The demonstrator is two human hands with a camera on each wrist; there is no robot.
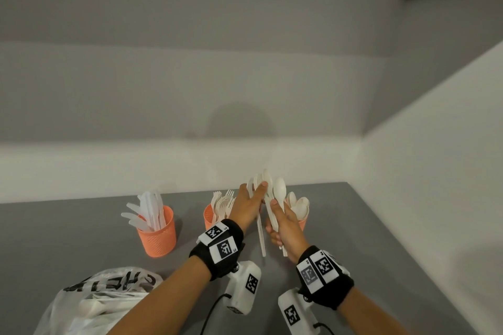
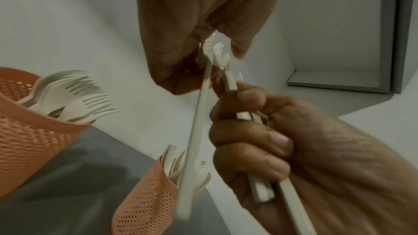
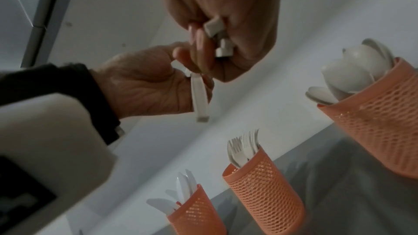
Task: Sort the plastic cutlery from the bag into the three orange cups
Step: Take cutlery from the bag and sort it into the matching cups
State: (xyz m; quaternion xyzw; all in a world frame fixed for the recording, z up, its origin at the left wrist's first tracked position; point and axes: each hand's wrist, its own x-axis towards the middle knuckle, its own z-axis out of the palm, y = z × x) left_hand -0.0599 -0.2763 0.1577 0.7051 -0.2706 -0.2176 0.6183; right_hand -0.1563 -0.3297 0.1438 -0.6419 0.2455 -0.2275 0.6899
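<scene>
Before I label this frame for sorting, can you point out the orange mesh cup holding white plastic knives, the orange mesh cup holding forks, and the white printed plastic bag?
Knife cup (image 1: 158,239): head view, mesh front wall.
Fork cup (image 3: 264,190): right wrist view, mesh side wall.
Plastic bag (image 1: 89,304): head view, crumpled top.

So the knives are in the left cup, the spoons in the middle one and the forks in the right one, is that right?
Not quite. The head view shows forks in the middle cup and spoons in the right cup; those two are swapped. Knives are indeed in the left cup.
</scene>
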